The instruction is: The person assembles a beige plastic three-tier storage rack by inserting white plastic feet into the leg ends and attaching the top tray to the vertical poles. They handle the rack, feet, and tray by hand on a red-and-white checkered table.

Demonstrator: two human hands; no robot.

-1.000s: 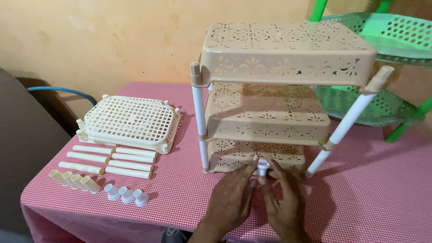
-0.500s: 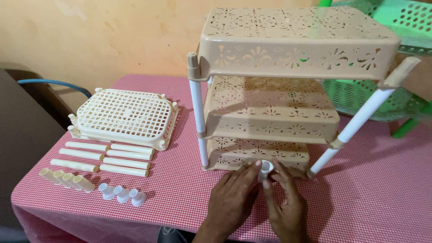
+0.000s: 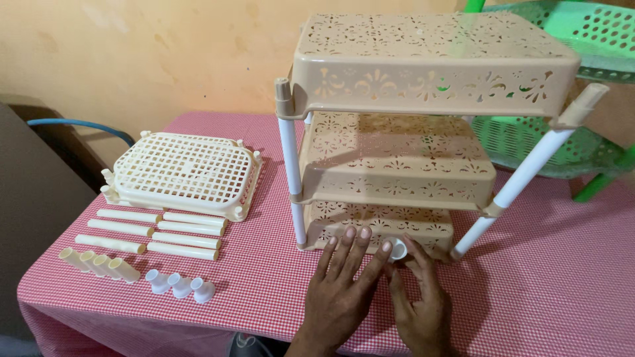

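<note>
Checkered tablecloth (image 3: pixel 569 291): both hands (image 3: pixel 340 301) (image 3: pixel 420 307) pinch a white cap (image 3: pixel 397 249) beside the empty beige rack (image 3: pixel 397 172).

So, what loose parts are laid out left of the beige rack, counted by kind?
Cream grid tray: 1
Long cream tubes: 7
Short cream sleeves: 4
White cup feet: 3
Total: 15
One more white cup sits between the fingers of both hands, at the rack's base.

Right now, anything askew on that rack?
Yes. The front-right white post of the beige three-tier rack leans outward, while the front-left post stands near upright. Both hands pinch a small white cap at the bottom tier.
</note>
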